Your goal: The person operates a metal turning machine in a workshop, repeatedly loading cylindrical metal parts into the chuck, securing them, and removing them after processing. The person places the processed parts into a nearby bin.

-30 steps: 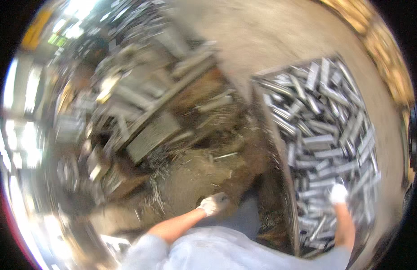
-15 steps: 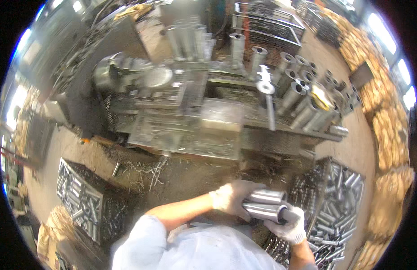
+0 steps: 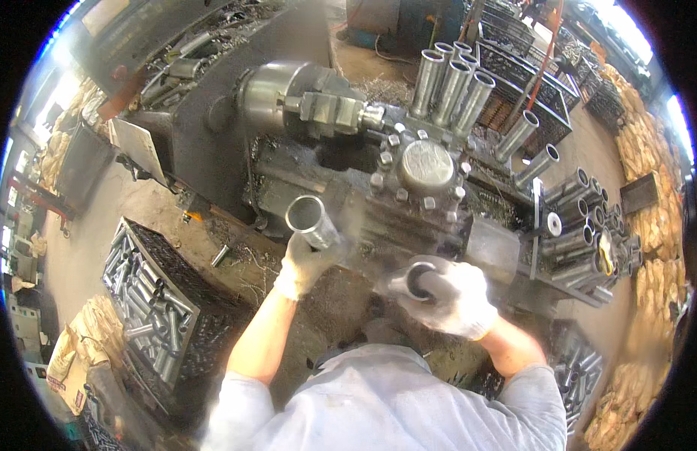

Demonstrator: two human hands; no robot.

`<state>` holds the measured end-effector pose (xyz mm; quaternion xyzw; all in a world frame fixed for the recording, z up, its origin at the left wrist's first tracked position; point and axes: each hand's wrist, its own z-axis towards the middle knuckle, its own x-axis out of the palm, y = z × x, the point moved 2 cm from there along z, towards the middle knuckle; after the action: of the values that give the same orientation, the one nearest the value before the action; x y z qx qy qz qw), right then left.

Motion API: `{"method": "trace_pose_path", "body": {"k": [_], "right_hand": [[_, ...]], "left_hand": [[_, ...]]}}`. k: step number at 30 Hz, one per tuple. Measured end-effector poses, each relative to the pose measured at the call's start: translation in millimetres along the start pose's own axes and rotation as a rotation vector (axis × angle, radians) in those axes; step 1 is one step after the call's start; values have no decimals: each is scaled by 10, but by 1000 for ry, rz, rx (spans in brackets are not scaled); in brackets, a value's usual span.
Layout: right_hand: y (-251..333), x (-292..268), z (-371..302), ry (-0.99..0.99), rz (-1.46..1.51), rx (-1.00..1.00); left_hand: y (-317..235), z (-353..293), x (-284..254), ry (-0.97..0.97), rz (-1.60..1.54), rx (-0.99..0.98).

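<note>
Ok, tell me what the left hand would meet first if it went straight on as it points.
With the metal tube leading, the left hand would probably meet the lathe bed first, below the chuck in the picture; depth is hard to judge.

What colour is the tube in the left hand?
The tube in the left hand is silvery grey; the head view shows it best.

Open gap between left tube [image 3: 319, 230] and right tube [image 3: 400, 285], bolted tool post [image 3: 429, 165] and chuck [image 3: 277, 94] blocking ahead, upright tubes [image 3: 448, 105] behind
</note>
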<state>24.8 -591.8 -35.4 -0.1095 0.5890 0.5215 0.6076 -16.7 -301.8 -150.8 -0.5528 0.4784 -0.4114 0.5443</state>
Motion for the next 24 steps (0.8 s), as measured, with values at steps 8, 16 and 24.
{"method": "trace_pose_path", "body": {"k": [8,16,24], "right_hand": [[-20,-84,315,145,-125,57],[247,-985,1038,-48,173,40],[-1037,-773,2383,78,-155,270]], "left_hand": [[378,936,105,108,435,266],[-598,1368,-792,42,752,896],[-1214,2931,-1326,-79,1637,643]]}}
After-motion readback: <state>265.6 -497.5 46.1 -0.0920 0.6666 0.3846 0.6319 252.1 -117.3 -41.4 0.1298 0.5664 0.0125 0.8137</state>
